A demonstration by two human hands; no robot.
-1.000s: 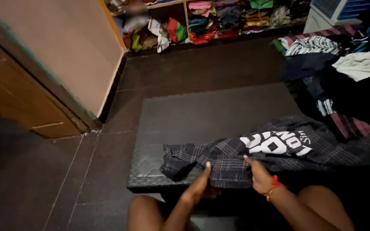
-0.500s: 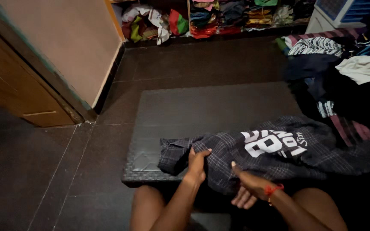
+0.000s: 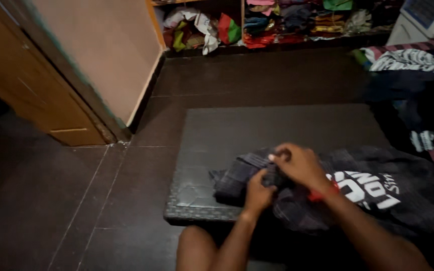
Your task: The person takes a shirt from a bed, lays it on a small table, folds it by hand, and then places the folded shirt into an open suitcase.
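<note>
A dark plaid garment (image 3: pixel 357 193) with white print lies across the near edge of a dark floor mat (image 3: pixel 257 125). My left hand (image 3: pixel 258 193) is closed on a bunched part of the cloth near its left end. My right hand (image 3: pixel 300 164), with a red thread band at the wrist, reaches over it and pinches the same bunched fabric just above. The two hands touch each other over the folded left end of the garment. My knee (image 3: pixel 197 248) shows below the mat.
A heap of dark and light clothes (image 3: pixel 418 85) lies at the right. Shelves stuffed with colourful folded clothes (image 3: pixel 277 20) run along the far wall. A wooden door (image 3: pixel 31 85) and a pale wall (image 3: pixel 106 55) stand at the left, above dark floor tiles.
My right hand has moved up and left from the garment's near edge, over the left hand. The garment's left end is now bunched. The view has shifted left.
</note>
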